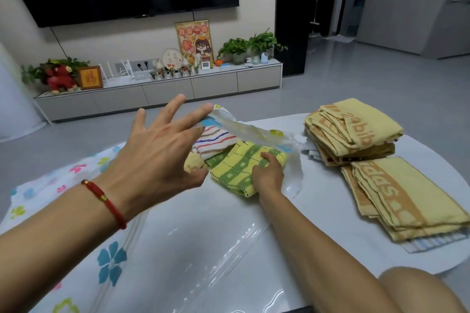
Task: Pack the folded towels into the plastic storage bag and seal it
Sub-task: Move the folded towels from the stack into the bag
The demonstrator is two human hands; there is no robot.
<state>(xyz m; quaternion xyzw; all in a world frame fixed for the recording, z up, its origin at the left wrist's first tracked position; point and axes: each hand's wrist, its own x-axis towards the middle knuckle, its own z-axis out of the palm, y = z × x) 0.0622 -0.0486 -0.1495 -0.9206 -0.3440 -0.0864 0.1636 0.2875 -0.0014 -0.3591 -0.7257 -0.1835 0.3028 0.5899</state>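
Left hand [162, 150] was raised over the desk [203, 249], fingers straight and spread; its fingertips appeared to lift the upper flap of the plastic storage bag [244, 129] at the mouth. Whether the thumb pinched the film from below could not be told.

Right hand [267, 173] lay at the bag mouth, fingers curled on the yellow-and-green checked towel [236, 170], apparently pushing it in. That towel sat at the middle of the desk, toward the far edge, half under the raised flap. Just behind it, deeper in the bag, lay a white towel with coloured stripes [216, 142].

The bag's flower-printed side ran along the left edge of the desk toward the near left corner; clear film covered the near middle.

Two stacks of yellow towels waited outside the bag: far stack [353, 132] at the far right corner, near stack [407, 201] along the right edge. A striped blue cloth [432, 244] showed under the near stack.

Risks, as judged:
- The flap was held by fingertips only; slippery film could drop and snag the towel's leading edge.
- A one-handed push could bunch or unfold the checked towel.
- Towels crowded at the mouth could leave no room for both stacks, or keep fabric in the seal line so the closure fails.

Writing: both yellow stacks carried woven tan lettering, seen upside down, reading most likely "adidas". A framed red character stood on the TV cabinet [162, 89], too small to read.
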